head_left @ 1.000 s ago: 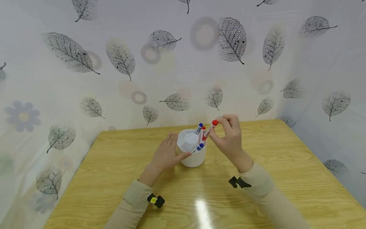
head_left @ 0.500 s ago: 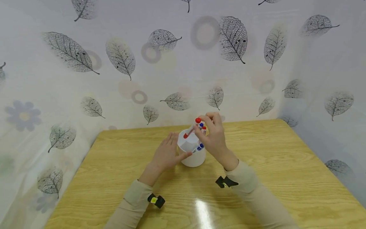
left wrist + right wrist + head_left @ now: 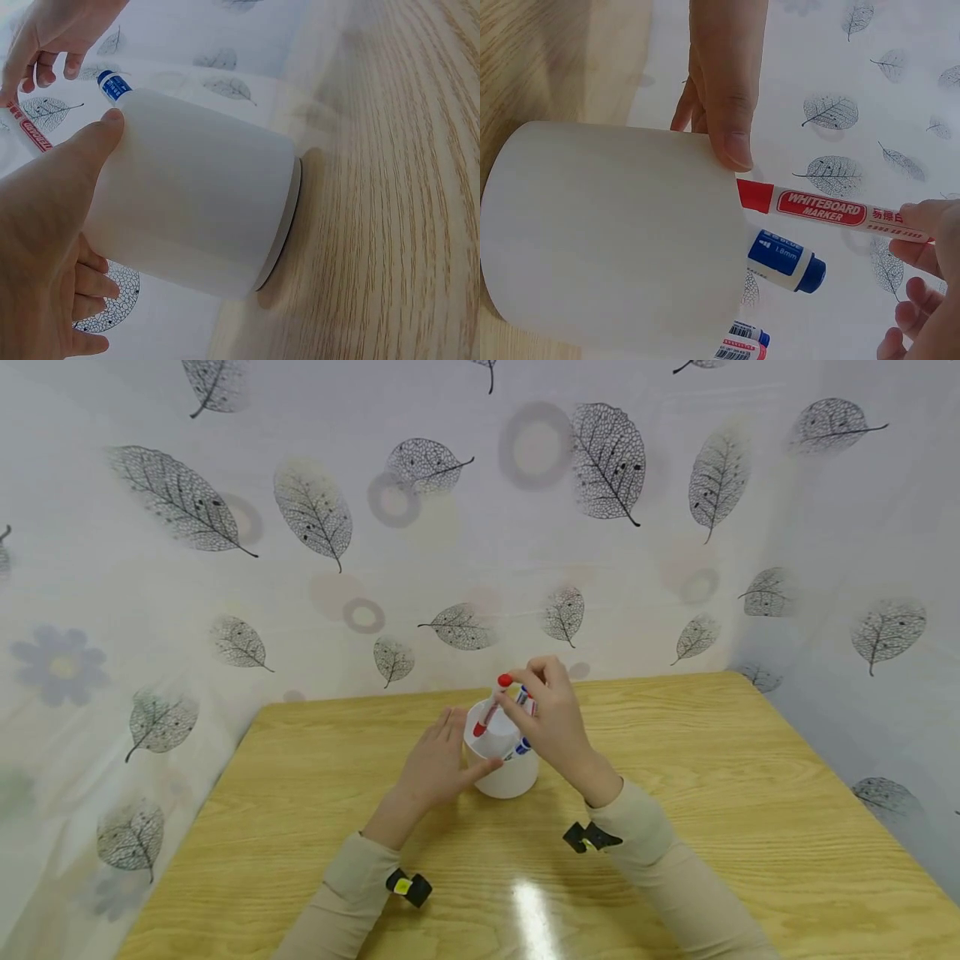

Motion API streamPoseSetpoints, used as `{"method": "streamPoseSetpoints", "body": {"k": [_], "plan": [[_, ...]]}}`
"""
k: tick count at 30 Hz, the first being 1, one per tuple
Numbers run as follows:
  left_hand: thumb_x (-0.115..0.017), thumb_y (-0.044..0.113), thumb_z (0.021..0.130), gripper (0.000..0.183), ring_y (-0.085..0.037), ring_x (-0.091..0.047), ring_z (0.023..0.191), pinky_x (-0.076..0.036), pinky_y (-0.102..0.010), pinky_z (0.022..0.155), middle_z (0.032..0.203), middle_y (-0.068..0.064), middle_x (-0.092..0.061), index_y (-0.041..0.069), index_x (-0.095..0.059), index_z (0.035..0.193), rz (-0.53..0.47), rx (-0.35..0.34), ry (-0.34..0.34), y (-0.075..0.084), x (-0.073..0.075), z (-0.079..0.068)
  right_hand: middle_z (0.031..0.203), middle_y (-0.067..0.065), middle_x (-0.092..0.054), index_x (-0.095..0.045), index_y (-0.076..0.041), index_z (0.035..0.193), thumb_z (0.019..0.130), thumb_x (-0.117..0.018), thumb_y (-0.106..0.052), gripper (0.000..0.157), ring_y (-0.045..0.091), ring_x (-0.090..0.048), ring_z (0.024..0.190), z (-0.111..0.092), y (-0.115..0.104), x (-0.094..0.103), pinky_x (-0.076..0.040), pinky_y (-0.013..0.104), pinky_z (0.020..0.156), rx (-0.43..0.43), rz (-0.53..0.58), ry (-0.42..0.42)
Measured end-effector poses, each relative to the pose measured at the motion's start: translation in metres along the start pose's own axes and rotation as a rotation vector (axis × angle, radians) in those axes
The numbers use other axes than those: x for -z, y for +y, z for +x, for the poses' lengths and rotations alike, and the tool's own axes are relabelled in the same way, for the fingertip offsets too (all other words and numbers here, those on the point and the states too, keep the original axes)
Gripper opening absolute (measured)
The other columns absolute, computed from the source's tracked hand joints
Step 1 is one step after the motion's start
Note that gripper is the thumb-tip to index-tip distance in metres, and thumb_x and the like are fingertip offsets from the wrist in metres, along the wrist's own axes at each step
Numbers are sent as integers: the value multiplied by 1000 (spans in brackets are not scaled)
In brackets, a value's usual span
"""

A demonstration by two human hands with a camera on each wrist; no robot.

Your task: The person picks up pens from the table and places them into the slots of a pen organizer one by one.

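Note:
A white pen holder [image 3: 507, 781] stands upright on the wooden table, with compartments inside. My left hand [image 3: 432, 764] holds it from the left, thumb along the near rim and the other fingers at its far left side. Between thumb and fingertips, my right hand [image 3: 553, 718] pinches a red whiteboard marker [image 3: 821, 208] near its upper end. The marker slants over the holder's left part, its lower red end at the mouth; whether it touches the inside is unclear. A blue marker [image 3: 784, 260] leans at the near right rim. Other blue and red markers [image 3: 742, 350] are partly hidden behind my right hand.
The light wooden table [image 3: 315, 793] spreads around the holder. Behind it and along the sides hangs a pale sheet [image 3: 480, 552] printed with leaves. Each sleeve carries a black strap piece [image 3: 409, 887] at the wrist.
My right hand has carried the red marker leftward from the holder's right edge to above its left part, and the marker has dropped slightly. My left hand has stayed in place on the holder.

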State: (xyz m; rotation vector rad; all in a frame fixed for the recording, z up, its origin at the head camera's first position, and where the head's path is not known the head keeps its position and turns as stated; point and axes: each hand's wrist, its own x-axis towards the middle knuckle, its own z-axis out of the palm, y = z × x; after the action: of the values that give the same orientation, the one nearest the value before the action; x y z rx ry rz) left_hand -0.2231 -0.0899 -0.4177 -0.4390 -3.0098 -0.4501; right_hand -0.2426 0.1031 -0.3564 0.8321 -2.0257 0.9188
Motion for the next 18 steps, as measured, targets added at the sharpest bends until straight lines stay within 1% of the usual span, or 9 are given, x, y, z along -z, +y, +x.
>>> {"method": "streamPoseSetpoints", "body": {"k": [8, 14, 18], "plan": [[-46, 77, 85, 107, -32, -18, 151, -24, -48, 123, 160, -19, -26, 0, -17, 155, -3, -15, 13, -1, 0, -1, 93, 10, -44, -70, -4, 101, 82, -79, -19, 26, 22, -40, 83, -1, 0, -2, -36, 31, 70, -4, -30, -54], [-45, 77, 85, 108, -32, -18, 151, -24, -48, 123, 160, -19, -25, 0, -16, 155, 11, -19, 13, -3, -1, 0, 96, 11, -48, -68, -4, 104, 80, -81, -23, 33, 22, -45, 85, -5, 3, 3, -40, 31, 69, -29, -96, -61], [-47, 77, 85, 107, -32, -19, 151, -24, -48, 123, 160, -19, -27, 1, -16, 155, 7, -19, 17, -4, -1, 0, 94, 12, -49, -68, -4, 103, 80, -81, -23, 33, 25, -44, 84, -10, 10, 9, -41, 34, 71, -24, -139, -43]]}}
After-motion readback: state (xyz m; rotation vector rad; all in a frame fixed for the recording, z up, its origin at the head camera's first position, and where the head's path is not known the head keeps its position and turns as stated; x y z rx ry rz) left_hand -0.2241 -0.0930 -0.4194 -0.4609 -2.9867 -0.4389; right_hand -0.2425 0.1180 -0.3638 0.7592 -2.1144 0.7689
